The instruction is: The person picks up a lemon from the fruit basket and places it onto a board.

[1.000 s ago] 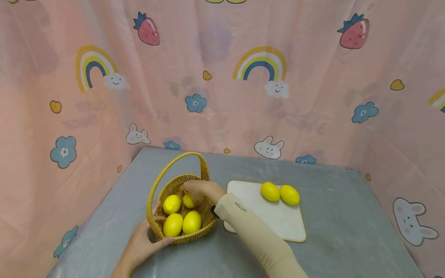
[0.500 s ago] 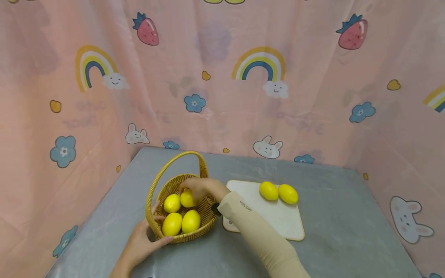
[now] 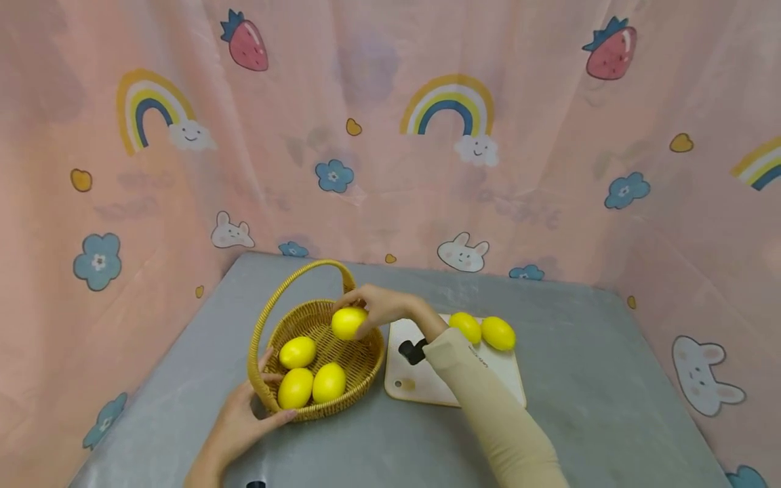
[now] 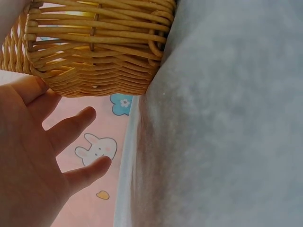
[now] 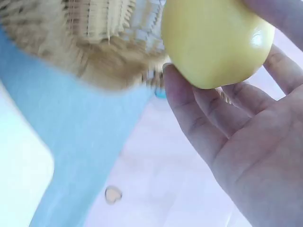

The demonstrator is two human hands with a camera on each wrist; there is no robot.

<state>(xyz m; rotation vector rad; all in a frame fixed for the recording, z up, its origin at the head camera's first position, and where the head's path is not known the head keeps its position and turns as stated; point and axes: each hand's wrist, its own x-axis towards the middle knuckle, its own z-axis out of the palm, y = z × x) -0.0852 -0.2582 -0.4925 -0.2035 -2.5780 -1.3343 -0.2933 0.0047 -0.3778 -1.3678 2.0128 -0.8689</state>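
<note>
In the head view my right hand (image 3: 386, 308) grips a yellow lemon (image 3: 348, 323) over the right rear part of a wicker basket (image 3: 356, 379). The right wrist view shows the same lemon (image 5: 215, 42) held between thumb and fingers. Three more lemons lie inside the basket, one (image 3: 297, 352) behind the other two. My left hand (image 3: 241, 417) holds the basket's left rim near the foot of its arched handle (image 3: 268, 308). From the left wrist, the basket's woven side (image 4: 94, 61) shows, with some fingers (image 4: 71, 127) spread off it.
Right of the basket lies a white cutting board (image 3: 405, 373) with a thin tan edge. Two lemons (image 3: 498, 333) sit side by side at its back right, partly behind my right sleeve (image 3: 494, 400). A pink patterned curtain (image 3: 390, 203) encloses the grey table (image 3: 586, 407).
The lemon in my right hand has risen from the basket's floor and shifted right and back toward the rim. My left hand keeps its hold on the basket. The whole view has shifted slightly.
</note>
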